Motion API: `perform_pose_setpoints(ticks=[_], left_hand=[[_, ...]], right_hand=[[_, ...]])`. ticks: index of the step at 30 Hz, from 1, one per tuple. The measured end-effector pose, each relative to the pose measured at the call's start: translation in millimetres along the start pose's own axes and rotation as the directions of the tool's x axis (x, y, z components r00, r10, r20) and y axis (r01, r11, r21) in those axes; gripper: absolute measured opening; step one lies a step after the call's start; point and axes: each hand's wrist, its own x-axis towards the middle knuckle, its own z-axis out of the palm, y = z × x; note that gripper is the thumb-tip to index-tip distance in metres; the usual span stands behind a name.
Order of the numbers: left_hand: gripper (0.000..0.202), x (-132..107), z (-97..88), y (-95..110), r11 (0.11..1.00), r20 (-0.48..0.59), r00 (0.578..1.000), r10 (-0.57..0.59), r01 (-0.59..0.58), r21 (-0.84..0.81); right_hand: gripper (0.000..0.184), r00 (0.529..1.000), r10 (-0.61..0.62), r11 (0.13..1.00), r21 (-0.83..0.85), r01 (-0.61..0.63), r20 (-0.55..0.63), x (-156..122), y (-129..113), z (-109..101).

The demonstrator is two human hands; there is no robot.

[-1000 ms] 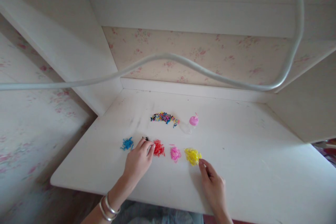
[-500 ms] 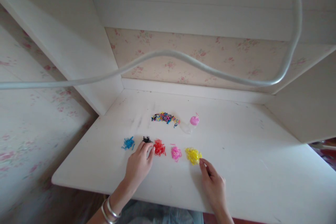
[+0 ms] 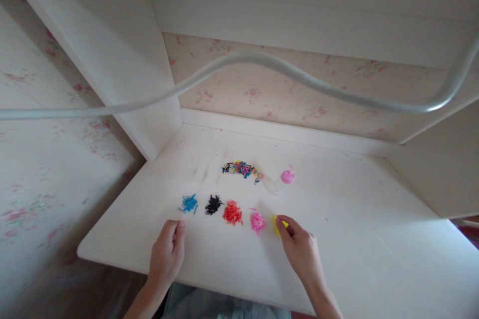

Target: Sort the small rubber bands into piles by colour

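Observation:
Five small piles of tiny elastic bands lie in a row on the white desk (image 3: 355,239): blue (image 3: 189,204), black (image 3: 213,204), red (image 3: 232,213), pink (image 3: 257,221) and yellow (image 3: 277,224). My right hand (image 3: 299,249) lies over the yellow pile with its fingers curled onto it, hiding most of it. My left hand (image 3: 166,251) rests flat on the desk near the front edge, below the blue pile, touching no bands. Behind the row lie a mixed-colour pile (image 3: 241,168) and a small clear container with a pink cap (image 3: 287,176) on its side.
A white cable (image 3: 262,62) hangs blurred across the view close to the camera. A white side panel (image 3: 123,60) closes the desk's left, a shelf runs overhead, and floral wallpaper (image 3: 299,94) backs it. Another panel stands at the right.
My left hand has drawn back from the black and red piles to the desk's front edge, uncovering the black pile. My right hand has slid forward onto the yellow pile.

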Motion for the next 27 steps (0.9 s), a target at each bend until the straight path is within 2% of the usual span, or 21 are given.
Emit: perform_pose_setpoints(ticks=[2, 3, 6, 10, 17, 27], left_hand=[[0.031, -1.6, 1.9, -2.0, 0.999, 0.036, 0.999, 0.004, -0.003, -0.048], [0.031, -2.5, 3.1, -2.8, 0.998, 0.052, 0.999, 0.012, -0.008, -0.066], [0.031, -5.5, 5.8, -5.3, 0.995, 0.068, 0.996, 0.052, -0.046, -0.090], [0.030, -8.1, 6.8, -7.1, 0.992, 0.055, 0.993, 0.101, -0.096, -0.079], [0.026, -6.7, 7.3, -5.3, 0.988, 0.057, 0.986, 0.155, -0.155, -0.011], [0.027, -5.9, 5.5, -2.1, 0.978, 0.044, 0.979, 0.199, -0.201, 0.056]], right_hand=[[0.040, 0.996, -0.051, 0.978, -0.198, 0.064, 0.068, 14.8, -25.0, 5.8], [0.038, 0.994, -0.060, 0.967, -0.244, 0.080, 0.089, 23.2, -36.0, 10.1], [0.038, 0.992, -0.061, 0.937, -0.336, 0.095, 0.109, 49.0, -60.9, 25.0], [0.039, 0.995, -0.048, 0.897, -0.433, 0.084, 0.092, 76.6, -80.1, 40.5], [0.036, 0.998, -0.032, 0.869, -0.491, 0.055, 0.053, 96.1, -91.8, 49.4], [0.045, 0.999, -0.033, 0.904, -0.426, 0.025, -0.011, 87.4, -93.2, 42.4]])
